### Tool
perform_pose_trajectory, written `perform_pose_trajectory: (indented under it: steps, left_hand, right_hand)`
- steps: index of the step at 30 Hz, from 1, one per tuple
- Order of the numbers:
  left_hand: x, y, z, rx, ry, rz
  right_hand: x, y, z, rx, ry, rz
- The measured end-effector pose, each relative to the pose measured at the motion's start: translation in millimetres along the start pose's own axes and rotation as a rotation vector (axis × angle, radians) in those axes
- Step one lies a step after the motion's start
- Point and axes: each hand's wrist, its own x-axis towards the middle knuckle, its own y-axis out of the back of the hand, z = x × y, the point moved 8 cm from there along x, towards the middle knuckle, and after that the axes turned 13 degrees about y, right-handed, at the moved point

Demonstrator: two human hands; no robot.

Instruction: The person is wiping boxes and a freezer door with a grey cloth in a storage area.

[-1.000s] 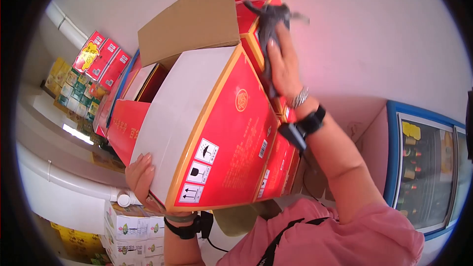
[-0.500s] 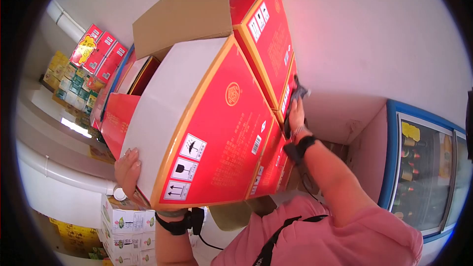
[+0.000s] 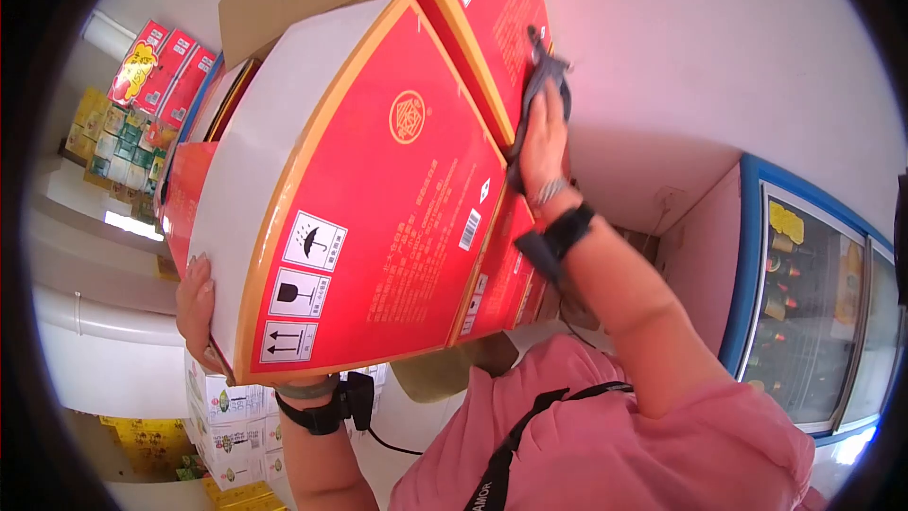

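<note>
A large red carton [image 3: 397,218] with a gold edge, a white side and an open brown flap fills the middle of the head view. At its lower left corner my left hand [image 3: 197,310] wraps round the edge, fingers on the white side, the palm hidden behind the carton. My right hand [image 3: 545,144] presses a dark grey cloth [image 3: 543,80] against another red carton [image 3: 497,28] directly behind the first. The cloth is bunched under its fingers. Black bands are on both wrists.
A blue-framed glass-door fridge [image 3: 804,312] with bottles stands at the right. Red boxes [image 3: 163,71] with a yellow price sign are stacked at the left, beside yellow and green packs [image 3: 118,147]. White cartons [image 3: 232,426] stand below. A pale wall [image 3: 681,57] rises behind.
My right hand has slid the cloth up along the rear carton. The cartons appear lower and further left in view, with my left hand still at the same corner.
</note>
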Motion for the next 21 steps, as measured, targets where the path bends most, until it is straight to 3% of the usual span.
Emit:
perform_pose_trajectory:
  steps: [2, 3, 5, 9, 11, 13, 15, 18, 21]
  left_hand:
    - [0.9, -1.9, 6.4, 0.009, -0.031, 0.031]
    - [1.2, -3.4, 9.2, 0.094, -0.012, 0.006]
    - [0.2, -4.7, 6.0, 0.086, 0.015, -0.015]
    - [-5.3, -3.4, -3.2, 0.119, -0.004, -0.074]
    - [-5.0, -4.4, -1.6, 0.127, -0.005, -0.083]
    - [-4.0, -0.9, -0.4, 0.132, -0.007, -0.078]
    - [-2.6, -2.1, -0.1, 0.119, -0.011, -0.076]
    - [-1.3, -2.9, -1.4, 0.088, -0.021, -0.067]
    - [-0.8, -3.9, 1.8, 0.033, -0.048, -0.068]
  right_hand:
    - [37.1, -3.2, 62.5, -0.104, 0.174, -0.063]
    - [46.6, 2.9, 65.3, -0.023, 0.017, -0.065]
    - [60.8, 8.0, 128.0, -0.129, -0.014, -0.106]
    - [-8.4, 31.1, 237.1, -0.257, -0.356, -0.124]
    - [-71.1, 43.5, 233.4, -0.287, -0.517, -0.096]
    - [-129.5, 53.5, 261.9, -0.377, -0.378, 0.025]
    - [-182.2, 61.1, 247.3, -0.504, -0.496, 0.027]
    - [-208.9, 56.2, 194.0, -0.593, -0.316, 0.150]
    - [-215.2, 53.3, 160.7, -0.642, -0.547, 0.047]
